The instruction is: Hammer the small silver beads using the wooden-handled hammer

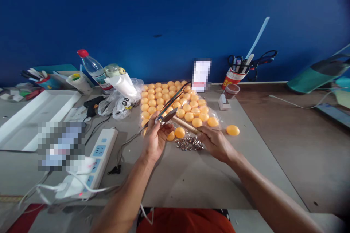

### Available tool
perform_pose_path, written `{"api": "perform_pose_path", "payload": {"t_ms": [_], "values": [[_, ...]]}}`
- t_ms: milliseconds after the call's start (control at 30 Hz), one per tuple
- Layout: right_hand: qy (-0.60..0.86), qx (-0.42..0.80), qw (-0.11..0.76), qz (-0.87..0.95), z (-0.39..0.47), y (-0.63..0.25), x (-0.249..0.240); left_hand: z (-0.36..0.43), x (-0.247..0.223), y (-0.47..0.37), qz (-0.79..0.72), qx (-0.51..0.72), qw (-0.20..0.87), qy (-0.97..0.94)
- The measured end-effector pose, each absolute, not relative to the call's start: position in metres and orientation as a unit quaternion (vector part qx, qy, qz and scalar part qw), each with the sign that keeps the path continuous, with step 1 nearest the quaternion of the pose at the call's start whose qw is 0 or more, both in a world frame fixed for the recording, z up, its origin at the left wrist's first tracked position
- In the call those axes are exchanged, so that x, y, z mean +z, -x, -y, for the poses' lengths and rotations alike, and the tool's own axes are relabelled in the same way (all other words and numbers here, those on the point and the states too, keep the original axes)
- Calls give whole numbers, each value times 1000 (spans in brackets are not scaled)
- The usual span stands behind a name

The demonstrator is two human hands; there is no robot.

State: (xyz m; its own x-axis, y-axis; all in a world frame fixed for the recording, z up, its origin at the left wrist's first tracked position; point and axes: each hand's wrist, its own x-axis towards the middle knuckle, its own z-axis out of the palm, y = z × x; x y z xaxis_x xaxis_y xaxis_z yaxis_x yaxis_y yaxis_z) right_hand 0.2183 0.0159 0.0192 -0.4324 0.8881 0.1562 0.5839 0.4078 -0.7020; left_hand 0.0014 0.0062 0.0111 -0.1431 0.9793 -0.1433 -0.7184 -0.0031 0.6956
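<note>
Grey table, with shiny metal bits piled between two hands. The left hand pinches a shiny piece, other fingers loosely curled; the right hand closes around a wooden stick. A slip could push the dark blade into fingertips or dislodge the orange balls behind.

"How's the light on my feed?" "I see moderate, uneven light; the blue wall darkens toward its upper corners, and soft shadows fall on the grey surface." "Sharpness?" "Forearms look soft, edges stretch, and blocky pixelation covers both phone screens."
</note>
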Motion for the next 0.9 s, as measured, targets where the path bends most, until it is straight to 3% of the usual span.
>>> {"api": "perform_pose_path", "payload": {"t_ms": [900], "values": [[464,278,271,796,-16,-219,17,-5,3,-7,-388,670,573,-270]]}}
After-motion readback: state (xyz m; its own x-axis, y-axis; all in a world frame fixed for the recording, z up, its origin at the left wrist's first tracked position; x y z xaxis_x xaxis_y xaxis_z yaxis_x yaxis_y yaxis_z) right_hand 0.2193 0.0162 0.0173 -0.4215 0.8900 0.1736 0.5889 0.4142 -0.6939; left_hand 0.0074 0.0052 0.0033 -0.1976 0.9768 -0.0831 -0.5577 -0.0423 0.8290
